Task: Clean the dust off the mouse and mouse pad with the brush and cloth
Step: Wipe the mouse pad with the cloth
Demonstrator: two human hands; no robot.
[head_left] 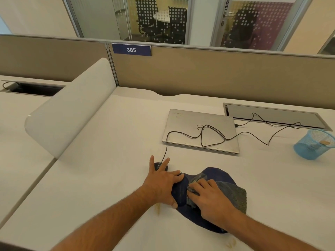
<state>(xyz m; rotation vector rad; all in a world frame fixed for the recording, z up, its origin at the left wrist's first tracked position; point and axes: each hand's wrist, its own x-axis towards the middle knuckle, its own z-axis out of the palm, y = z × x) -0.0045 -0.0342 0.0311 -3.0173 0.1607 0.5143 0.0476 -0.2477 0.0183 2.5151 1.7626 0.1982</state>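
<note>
Near the desk's point(108, 178) front edge we are wiping the mouse pad point(220, 173), right hand point(210, 198) clutching the cloth point(233, 194), left hand point(161, 182) splayed flat; mouse point(159, 167) probably remaining.

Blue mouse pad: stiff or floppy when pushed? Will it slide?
Probably floppy: the mouse pad looks buckled up between the hands. Likely to slide on the smooth desk unless pinned: the left hand presses flat on its edge while the right hand grips the cloth on it.

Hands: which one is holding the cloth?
The right hand: it holds the bunched grey cloth on the blue mouse pad. The left hand holds nothing; it lies flat, fingers spread, touching the pad's edge and the mouse.
</note>
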